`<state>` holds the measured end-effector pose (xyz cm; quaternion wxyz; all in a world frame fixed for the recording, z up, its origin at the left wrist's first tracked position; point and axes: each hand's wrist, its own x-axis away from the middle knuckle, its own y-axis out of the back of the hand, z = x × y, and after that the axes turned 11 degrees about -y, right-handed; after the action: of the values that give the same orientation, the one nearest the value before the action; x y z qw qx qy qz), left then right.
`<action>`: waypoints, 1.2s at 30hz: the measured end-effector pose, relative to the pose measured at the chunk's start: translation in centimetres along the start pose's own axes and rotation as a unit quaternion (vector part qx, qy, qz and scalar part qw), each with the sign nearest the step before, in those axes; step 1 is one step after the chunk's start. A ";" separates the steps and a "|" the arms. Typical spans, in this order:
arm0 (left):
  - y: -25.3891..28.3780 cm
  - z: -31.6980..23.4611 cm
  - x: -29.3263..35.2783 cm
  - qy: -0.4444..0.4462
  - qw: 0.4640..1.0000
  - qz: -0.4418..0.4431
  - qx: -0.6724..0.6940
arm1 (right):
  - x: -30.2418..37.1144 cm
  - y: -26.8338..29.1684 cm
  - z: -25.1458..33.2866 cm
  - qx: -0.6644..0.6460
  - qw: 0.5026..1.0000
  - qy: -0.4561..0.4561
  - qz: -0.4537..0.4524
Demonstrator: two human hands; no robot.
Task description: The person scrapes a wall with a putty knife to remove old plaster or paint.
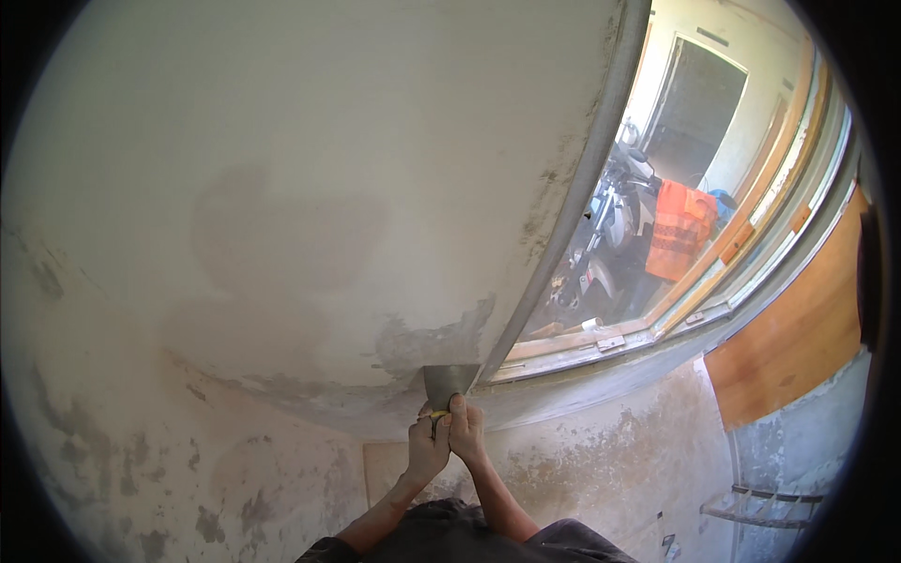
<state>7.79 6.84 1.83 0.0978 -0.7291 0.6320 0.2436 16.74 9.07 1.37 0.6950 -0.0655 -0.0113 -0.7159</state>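
Note:
A wide putty knife [449,382] has its flat metal blade up against the plastered wall [310,225], close to the wall's right-hand corner by the window. Wrapped round its handle are my left hand [428,448] and my right hand [466,433], held close together. A thumb of the right hand lies on the blade's lower part. A bit of yellow shows between the fingers; most of the handle is hidden. Just above the blade, a rough grey patch [436,336] stands out from the smoother pale plaster.
Right of the corner is a window [648,333] with a wooden frame. Through it a motorcycle [610,206] and an orange cloth [680,230] are visible. An orange-brown board [788,328] and a ladder-like rack [765,507] are at the right. Lower walls [601,460] are stained and flaking.

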 end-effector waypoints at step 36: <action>-0.3 -1.3 0.4 0.041 0.999 0.001 -0.002 | 0.1 0.3 1.6 -0.047 0.998 0.012 0.032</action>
<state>8.44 5.96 2.74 0.0703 -0.7382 0.6355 0.2150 17.15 9.09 2.97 0.7140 -0.0896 0.0332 -0.6936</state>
